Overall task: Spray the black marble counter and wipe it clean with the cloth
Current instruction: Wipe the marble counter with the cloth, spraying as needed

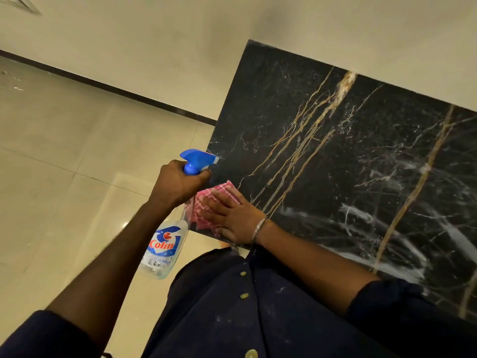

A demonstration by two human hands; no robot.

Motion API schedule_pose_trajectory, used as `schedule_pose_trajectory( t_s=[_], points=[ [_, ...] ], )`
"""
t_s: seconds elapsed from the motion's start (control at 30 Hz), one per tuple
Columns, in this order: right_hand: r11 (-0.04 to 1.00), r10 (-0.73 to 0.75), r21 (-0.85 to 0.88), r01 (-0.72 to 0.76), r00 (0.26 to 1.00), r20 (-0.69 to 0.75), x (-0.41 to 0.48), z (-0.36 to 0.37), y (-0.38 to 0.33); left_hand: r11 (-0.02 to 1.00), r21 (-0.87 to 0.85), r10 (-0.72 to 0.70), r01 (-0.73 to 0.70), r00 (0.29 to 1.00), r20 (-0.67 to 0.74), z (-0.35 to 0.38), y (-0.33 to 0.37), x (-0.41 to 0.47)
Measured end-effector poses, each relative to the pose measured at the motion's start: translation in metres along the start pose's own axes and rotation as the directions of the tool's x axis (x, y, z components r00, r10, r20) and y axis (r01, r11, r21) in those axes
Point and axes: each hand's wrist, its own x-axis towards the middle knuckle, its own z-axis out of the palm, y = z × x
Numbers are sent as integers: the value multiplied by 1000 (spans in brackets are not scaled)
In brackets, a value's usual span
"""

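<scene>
The black marble counter (335,156) with gold and white veins fills the right half of the view. Wet streaks and droplets lie across its near and right parts. My left hand (180,182) grips the neck of a clear spray bottle (165,246) with a blue trigger head (197,160), nozzle aimed at the counter's left end. My right hand (232,218) lies flat, fingers spread, pressing a pink checked cloth (219,195) onto the counter's near left corner. A metal bangle sits on that wrist.
A cream wall (309,27) runs behind the counter. Left of the counter is a glossy beige tiled floor (64,151) with a dark skirting strip (116,89). My dark blue buttoned shirt (245,306) fills the bottom of the view.
</scene>
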Motion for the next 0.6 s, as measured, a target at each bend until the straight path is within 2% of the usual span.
schedule_pose_trajectory(
  t_s=[0.2, 0.3, 0.37, 0.47, 0.6],
  points=[
    [998, 67, 17, -65, 994, -92, -48, 15, 12, 1000, -10, 6, -5, 1000, 23, 3, 5, 3],
    [995, 94, 19, -93, 995, -35, -24, 8, 0, 1000, -4, 14, -13, 1000, 19, 7, 8, 5],
    [995, 89, 48, -88, 996, -23, -2, 2, -10, 1000, 0, 16, -16, 999, 32, 11, 10, 7],
    [997, 56, 58, -51, 993, -104, 15, -2, -15, 999, 14, 31, -32, 998, 59, 20, 13, 10],
    [999, 36, 6, -35, 997, -73, -28, 15, -3, 998, 14, 54, -55, 993, 104, 29, 22, 12]
  ],
)
